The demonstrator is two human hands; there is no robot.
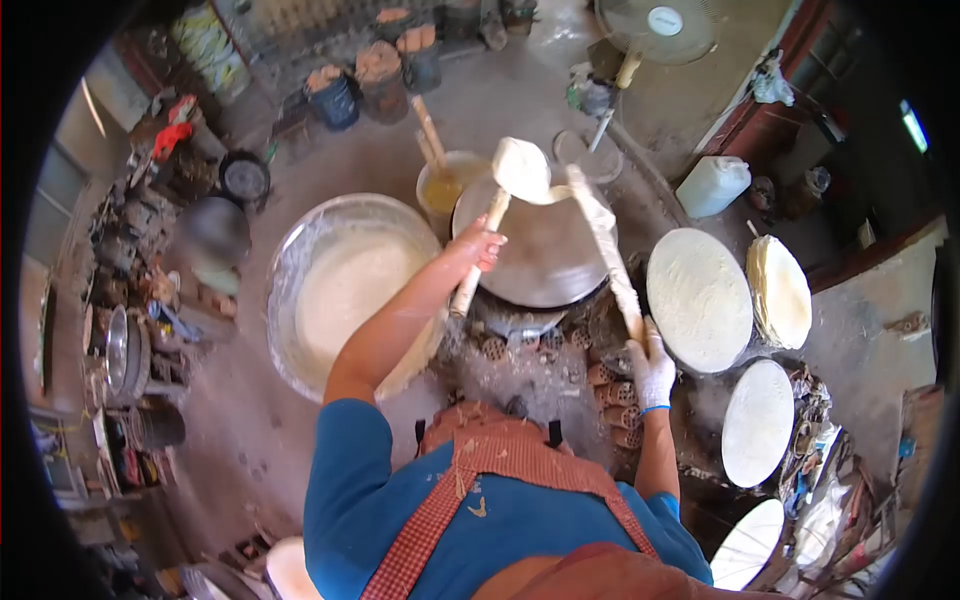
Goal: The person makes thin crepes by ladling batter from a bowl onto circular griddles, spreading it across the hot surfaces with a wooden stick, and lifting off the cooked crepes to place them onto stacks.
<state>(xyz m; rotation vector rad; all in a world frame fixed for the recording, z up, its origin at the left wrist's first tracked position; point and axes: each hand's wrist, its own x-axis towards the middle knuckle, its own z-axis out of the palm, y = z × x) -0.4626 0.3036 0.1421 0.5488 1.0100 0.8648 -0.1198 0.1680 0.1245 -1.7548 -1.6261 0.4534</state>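
Note:
My left hand (478, 246), bare, is closed around the handle of a ladle (522, 168) whose bowl is coated in pale batter. My right hand (653, 368) wears a white glove and grips the lower end of a long stick (604, 240) smeared with batter. A pale strip joins the ladle's bowl to the stick's upper end; whether it is batter or part of a tool I cannot tell. Both tools extend over a round, steaming griddle (540, 270). A large basin (283, 300) of batter (360, 285) stands left of the griddle.
A bucket (425, 195) with yellow liquid and sticks stands behind the basin. On the right are a large pale round (698, 300), a stack of flat sheets (780, 292) and another white round (757, 423). A white jerrycan (714, 187), a fan (660, 30) and several filled buckets (333, 100) stand farther back.

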